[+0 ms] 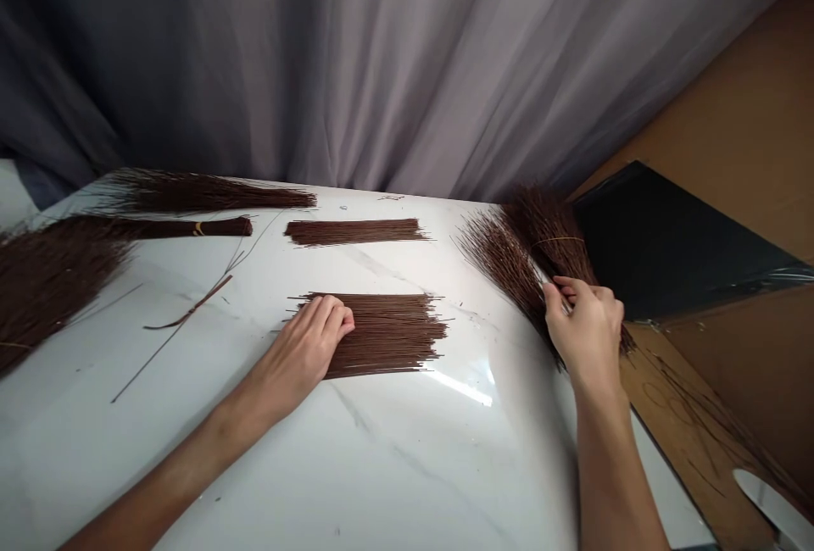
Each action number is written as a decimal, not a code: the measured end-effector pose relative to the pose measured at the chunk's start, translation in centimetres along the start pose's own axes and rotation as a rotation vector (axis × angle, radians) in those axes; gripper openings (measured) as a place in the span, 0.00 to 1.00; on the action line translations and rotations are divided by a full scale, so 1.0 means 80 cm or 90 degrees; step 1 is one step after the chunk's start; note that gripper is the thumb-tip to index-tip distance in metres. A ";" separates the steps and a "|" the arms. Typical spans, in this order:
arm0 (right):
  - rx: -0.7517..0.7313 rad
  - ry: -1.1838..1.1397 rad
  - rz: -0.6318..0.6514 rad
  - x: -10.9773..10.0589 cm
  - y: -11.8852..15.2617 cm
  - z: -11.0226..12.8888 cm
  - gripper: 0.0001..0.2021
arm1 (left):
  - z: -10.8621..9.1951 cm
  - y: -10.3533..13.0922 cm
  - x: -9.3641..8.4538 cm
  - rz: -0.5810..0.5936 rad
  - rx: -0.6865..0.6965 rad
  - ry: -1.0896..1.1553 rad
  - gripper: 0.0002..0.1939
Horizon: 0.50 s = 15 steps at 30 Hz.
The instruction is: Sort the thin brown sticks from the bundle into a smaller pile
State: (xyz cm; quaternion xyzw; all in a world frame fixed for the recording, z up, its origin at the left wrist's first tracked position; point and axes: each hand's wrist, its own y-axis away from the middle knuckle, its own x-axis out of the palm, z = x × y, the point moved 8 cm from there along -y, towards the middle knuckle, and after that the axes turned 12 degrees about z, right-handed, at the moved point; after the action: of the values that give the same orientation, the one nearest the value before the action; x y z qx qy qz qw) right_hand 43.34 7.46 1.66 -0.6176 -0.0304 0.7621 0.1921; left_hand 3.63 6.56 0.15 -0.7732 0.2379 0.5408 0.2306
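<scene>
A flat layer of thin brown twigs [387,331] lies on the white table in front of me. My left hand [315,331] is closed over its left end, fingers curled down onto the twigs; the fingertips are hidden. At the right, my right hand [585,318] is closed in a pinch over two bushy twig bundles. The nearer loose bundle [505,258] fans out toward the upper left, and the farther bundle [556,233] has a yellow tie around it. Whatever sits between the right thumb and fingers is too small to make out.
A smaller twig stack [356,231] lies beyond the layer. Leftward are a loose bundle [209,193], a tied bundle [171,229], a large bushy bundle [51,288] and crossed loose strands [191,314]. A grey curtain [381,68] hangs behind; cardboard [750,127] stands at right.
</scene>
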 end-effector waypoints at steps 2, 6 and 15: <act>-0.032 -0.038 -0.052 -0.001 0.004 0.027 0.18 | 0.004 0.002 -0.001 0.003 -0.019 0.073 0.09; -0.153 -0.094 -0.022 0.021 0.016 0.103 0.13 | 0.011 0.004 0.003 0.021 -0.049 0.196 0.09; -0.433 -0.191 0.159 0.111 -0.051 0.247 0.08 | 0.014 0.001 -0.009 0.058 -0.079 0.145 0.13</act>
State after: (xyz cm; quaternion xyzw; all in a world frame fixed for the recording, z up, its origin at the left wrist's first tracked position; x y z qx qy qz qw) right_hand 24.10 17.95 -0.78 -0.5268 -0.2333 0.8078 -0.1244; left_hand 2.60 7.26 0.46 -0.8306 0.2637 0.4733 0.1290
